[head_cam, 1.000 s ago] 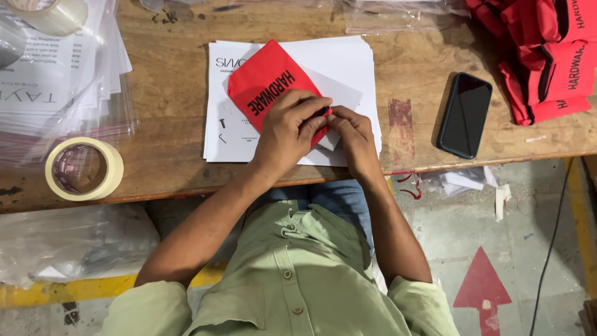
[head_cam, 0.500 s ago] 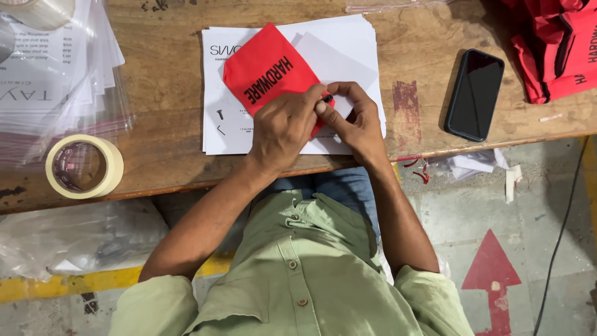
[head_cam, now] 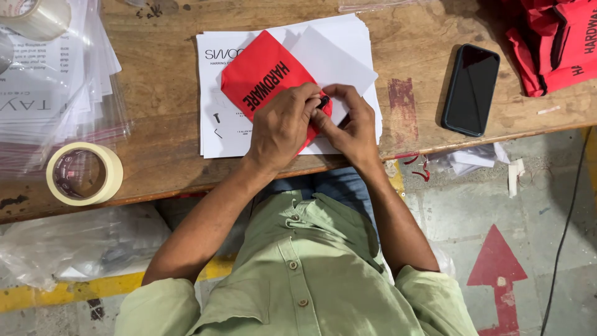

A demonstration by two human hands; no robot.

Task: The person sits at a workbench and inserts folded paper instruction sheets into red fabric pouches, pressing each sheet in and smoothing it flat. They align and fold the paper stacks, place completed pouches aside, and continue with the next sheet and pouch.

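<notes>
A small red fabric pouch [head_cam: 264, 71] with black lettering lies on a stack of white printed sheets [head_cam: 348, 50] on the wooden table [head_cam: 161, 124]. My left hand [head_cam: 283, 124] grips the pouch's near end from the left. My right hand [head_cam: 348, 121] pinches the same end from the right, where a small black part shows between the fingertips of both hands. The pouch's near corner is hidden under my fingers.
A black phone [head_cam: 471, 89] lies right of the sheets. More red pouches [head_cam: 553, 43] pile at the far right. A roll of cream tape [head_cam: 84, 174] sits at the left edge, beside clear sleeves of printed paper [head_cam: 43, 93]. Below are plastic bags and a red floor arrow.
Both hands stay on the pouch's near end, fingers shifting slightly. The view has drifted a little, so the table contents sit slightly differently in the picture.
</notes>
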